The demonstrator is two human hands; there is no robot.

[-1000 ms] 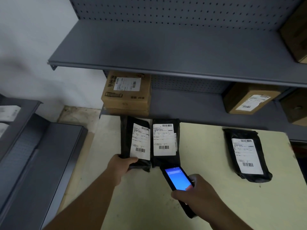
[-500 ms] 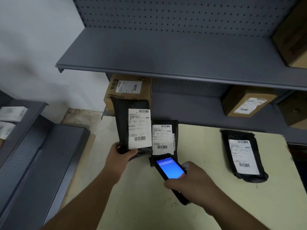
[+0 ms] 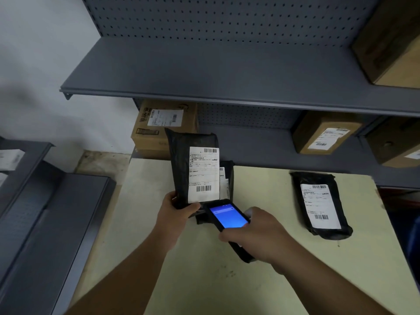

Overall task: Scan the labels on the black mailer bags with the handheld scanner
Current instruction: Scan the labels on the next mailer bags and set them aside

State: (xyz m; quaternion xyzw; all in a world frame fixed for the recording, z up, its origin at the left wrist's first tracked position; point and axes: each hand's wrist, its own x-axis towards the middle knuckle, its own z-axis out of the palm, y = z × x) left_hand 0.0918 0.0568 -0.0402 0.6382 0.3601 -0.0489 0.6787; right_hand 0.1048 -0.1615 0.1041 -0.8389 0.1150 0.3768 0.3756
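Left hand (image 3: 176,209) is gripping the bag (image 3: 193,164) upright, label (image 3: 203,174) facing near; right hand (image 3: 256,233) is clasping the scanner (image 3: 228,220), pointing far-left just below it.

On the desk (image 3: 250,280), the left hand (image 3: 175,214) holds one mailer bag (image 3: 181,164) upright above the near-left part, its label (image 3: 203,173) facing the camera. Just right of that hand, the right hand (image 3: 256,235) holds the scanner (image 3: 227,218) below the label's lower edge. A second mailer bag (image 3: 229,176) lies behind the raised one, mostly hidden. A third mailer bag (image 3: 320,205) lies flat well to the right. Behind the desk, boxes (image 3: 159,133) sit on the lower shelf (image 3: 254,144), under the upper shelf (image 3: 227,71)
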